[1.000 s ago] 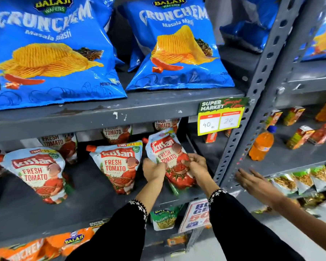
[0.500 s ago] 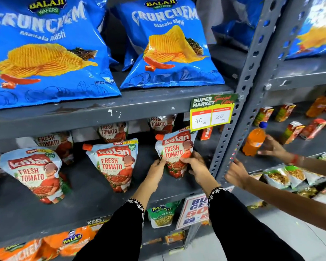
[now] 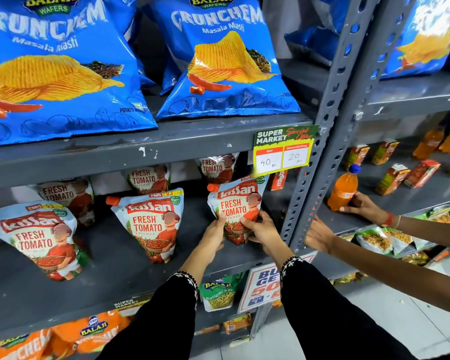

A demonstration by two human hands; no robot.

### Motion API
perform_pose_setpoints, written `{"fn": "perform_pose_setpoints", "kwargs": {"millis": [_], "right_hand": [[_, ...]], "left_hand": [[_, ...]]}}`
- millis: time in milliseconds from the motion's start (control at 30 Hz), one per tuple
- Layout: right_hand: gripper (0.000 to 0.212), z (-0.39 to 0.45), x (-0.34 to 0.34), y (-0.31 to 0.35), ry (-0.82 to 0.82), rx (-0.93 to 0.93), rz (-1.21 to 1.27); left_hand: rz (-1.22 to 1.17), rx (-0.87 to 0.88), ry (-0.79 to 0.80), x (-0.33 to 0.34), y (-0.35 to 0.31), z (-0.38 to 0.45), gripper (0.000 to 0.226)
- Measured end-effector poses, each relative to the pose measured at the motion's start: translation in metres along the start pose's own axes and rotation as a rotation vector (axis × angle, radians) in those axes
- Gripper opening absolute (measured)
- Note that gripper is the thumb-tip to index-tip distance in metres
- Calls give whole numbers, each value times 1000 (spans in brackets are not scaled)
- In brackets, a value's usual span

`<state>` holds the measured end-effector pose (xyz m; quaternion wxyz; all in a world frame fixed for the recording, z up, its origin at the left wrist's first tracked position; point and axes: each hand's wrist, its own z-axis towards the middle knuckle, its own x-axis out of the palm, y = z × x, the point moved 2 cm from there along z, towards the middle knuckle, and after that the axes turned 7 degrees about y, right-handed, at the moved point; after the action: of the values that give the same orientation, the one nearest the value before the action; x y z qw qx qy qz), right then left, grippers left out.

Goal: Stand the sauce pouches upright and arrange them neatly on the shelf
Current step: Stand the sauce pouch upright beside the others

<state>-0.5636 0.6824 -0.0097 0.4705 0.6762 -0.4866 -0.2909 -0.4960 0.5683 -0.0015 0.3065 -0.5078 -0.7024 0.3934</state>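
step: standing the rightmost white-and-red tomato ketchup pouch [image 3: 235, 207] upright on the grey metal shelf [image 3: 130, 279] | hands: my left hand [image 3: 213, 236] and right hand [image 3: 261, 229] clasp its base | next: likely release once steady, straighten the neighbouring pouches

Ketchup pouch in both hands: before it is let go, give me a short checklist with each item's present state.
1. Both hands on the pouch: ok, left hand and right hand grip the held pouch.
2. Pouch upright, label forward: ok.
3. Base seated flat on the shelf: cannot tell, hands hide it.
4. Lined up with the middle pouch: not ok, it sits further back.
5. Left pouch upright: not ok, it tilts.
6. Another person's hand clear of this bay: ok, it rests on the upright.
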Motion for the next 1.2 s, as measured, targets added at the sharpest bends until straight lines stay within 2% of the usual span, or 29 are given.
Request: {"fn": "perform_pose_setpoints", "kwargs": {"millis": [267, 433, 567, 633, 800, 933, 1067, 1133, 1200], "right_hand": [[67, -4, 1, -6, -25, -25, 33], [84, -8, 14, -16, -195, -28, -70], [52, -32, 41, -22, -384, 2, -146], [49, -45, 60, -29, -428, 16, -141], [56, -69, 122, -40, -340, 58, -167], [63, -76, 161, -35, -158, 69, -103], [73, -77, 184, -28, -20, 46, -33], [71, -73, 189, -24, 38, 39, 7], [59, -76, 194, -20, 85, 34, 44]], "left_hand": [[-7, 17, -40, 1, 2, -5, 60], [-14, 13, -84, -17, 14, -17, 63], [33, 11, -84, -44, 29, -38, 65], [43, 1, -104, -62, 37, -52, 62], [42, -7, -139, -125, 59, -69, 61], [38, -33, -255, -168, 46, -78, 69], [-89, 0, -251, -190, 34, -70, 78], [-115, 38, -241, -194, 29, -64, 78], [-107, 72, -210, -194, 23, -60, 65]]}}
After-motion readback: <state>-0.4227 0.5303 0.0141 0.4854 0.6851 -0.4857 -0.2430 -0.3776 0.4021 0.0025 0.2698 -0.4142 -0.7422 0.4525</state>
